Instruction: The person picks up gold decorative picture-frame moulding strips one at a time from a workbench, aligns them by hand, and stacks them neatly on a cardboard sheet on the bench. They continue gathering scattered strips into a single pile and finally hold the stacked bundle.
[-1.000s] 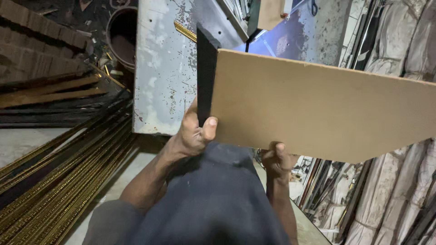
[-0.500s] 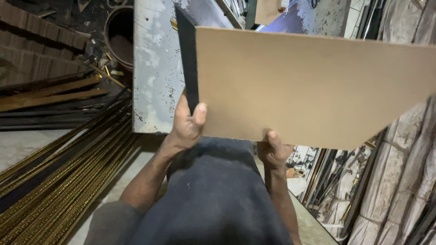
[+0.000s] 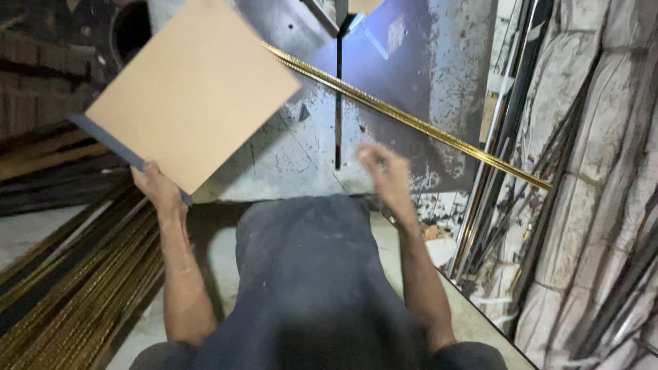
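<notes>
We see a flat tan fibreboard panel (image 3: 195,89) with a dark blue-grey underside edge, held up and tilted at the far left, one corner pointing toward the middle of the scene. Our left hand (image 3: 156,183) grips it at its near lower edge; the fingers (image 3: 140,179) are curled tight around that edge, clamped on the board, with the thumb side toward us. Nothing else bears the panel.

Our right hand (image 3: 384,171) is off the board and well apart from it, raised at the centre right. It is blurred, but its fingers (image 3: 367,152) look loosely spread and hold nothing; we cannot tell whether they touch the surface behind.

Beyond both hands lies a scuffed grey metal surface (image 3: 308,164) with a narrow dark slot running away from us. A long gold ribbed moulding strip (image 3: 411,120) lies diagonally across it, from the panel's far corner down to the right.

Between our forearms is our dark grey garment (image 3: 308,288). To the near left a pile of gold ribbed moulding strips (image 3: 68,288) lies on the floor. At the right stand dark metal rods (image 3: 507,137) against a whitish rough brick wall (image 3: 603,137).
</notes>
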Available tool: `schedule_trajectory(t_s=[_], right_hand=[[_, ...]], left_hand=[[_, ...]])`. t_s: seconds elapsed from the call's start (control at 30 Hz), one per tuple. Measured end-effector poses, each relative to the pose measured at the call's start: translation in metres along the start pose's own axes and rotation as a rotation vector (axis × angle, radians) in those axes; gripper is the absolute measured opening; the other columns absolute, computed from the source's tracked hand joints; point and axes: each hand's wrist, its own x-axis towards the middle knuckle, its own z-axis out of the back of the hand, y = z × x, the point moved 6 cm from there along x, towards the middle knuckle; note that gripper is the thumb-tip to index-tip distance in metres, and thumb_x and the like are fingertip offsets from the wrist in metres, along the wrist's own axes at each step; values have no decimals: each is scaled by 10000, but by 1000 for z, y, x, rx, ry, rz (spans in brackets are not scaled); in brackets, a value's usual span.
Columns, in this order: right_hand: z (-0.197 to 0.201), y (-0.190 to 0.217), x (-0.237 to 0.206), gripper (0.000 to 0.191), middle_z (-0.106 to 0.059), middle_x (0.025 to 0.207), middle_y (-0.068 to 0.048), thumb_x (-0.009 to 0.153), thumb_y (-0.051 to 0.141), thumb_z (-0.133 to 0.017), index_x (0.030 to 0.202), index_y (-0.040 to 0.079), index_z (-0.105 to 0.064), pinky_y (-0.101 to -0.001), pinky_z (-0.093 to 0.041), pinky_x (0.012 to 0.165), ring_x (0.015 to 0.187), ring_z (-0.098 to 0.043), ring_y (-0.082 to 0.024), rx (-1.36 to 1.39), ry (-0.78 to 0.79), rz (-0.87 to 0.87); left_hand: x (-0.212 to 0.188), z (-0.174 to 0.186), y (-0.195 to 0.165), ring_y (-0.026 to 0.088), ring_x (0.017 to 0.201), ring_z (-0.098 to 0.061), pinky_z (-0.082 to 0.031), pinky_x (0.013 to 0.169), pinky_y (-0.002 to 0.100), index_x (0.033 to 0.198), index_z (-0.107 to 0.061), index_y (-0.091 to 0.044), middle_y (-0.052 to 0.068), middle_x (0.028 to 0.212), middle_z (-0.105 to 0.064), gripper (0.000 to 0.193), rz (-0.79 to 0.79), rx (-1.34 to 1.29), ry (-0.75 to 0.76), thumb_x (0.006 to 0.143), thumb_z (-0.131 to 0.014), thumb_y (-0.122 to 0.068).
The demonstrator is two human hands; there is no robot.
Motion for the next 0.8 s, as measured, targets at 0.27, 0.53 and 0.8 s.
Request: schedule_trajectory(t_s=[0.27, 0.53, 0.8], right_hand=[[83, -122, 46, 688, -545, 1406, -234, 868, 341, -762, 1406, -5, -507, -590, -350, 1014, 1298, -468, -464, -945, -148, 138], [85, -145, 1, 299, -677, 1073, -111, 999, 245, -703, 1267, 118, -657, -446, -535, 828, 986, -674, -341, -751, 36, 135], [48, -123, -33, 376, -650, 1082, -87, 978, 199, -789, 1345, 170, -711, -432, -492, 815, 931, -624, -294, -780, -261, 168]], left_hand=[[-24, 63, 42, 319, 1224, -648, -510, 971, 437, 1551, -334, 68, 244, 1388, -616, 497, -12, 584, -346, 1171, -447, -233], [-15, 68, 14, 225, 907, -614, -628, 772, 385, 1483, -514, 93, 101, 1040, -563, 560, -27, 38, -477, 1248, -312, -372], [31, -127, 12, 194, 1150, -593, -465, 1049, 364, 1274, -600, 61, 122, 1202, -621, 258, -162, 373, 32, 1148, -534, -154]])
